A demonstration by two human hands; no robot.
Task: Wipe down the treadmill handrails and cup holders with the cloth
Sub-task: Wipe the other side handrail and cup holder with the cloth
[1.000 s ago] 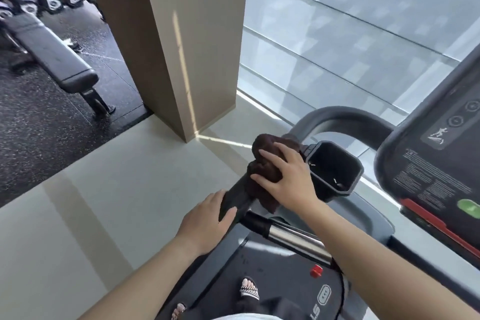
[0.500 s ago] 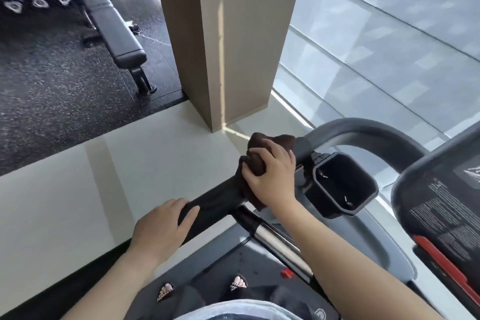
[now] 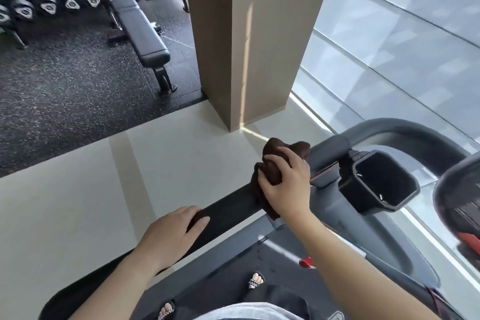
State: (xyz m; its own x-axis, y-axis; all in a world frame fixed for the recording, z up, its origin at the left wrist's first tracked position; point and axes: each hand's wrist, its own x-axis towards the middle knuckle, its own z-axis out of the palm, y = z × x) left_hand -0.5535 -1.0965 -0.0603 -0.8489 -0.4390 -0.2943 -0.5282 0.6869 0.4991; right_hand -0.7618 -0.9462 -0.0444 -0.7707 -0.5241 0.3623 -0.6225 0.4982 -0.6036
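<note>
My right hand (image 3: 288, 184) has its fingers curled around the bunched brown cloth (image 3: 272, 163) and presses it onto the black handrail (image 3: 228, 209). My left hand (image 3: 171, 234) grips this handrail closer to me, apart from the cloth. The square cup holder (image 3: 349, 191) sits just beside the right hand.

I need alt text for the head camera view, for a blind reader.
A person's right hand grips a bunched dark brown cloth against a treadmill's black padded handrail, while the left hand holds the rail nearer the body. A dark grey cup holder sits just beyond the cloth.
</note>
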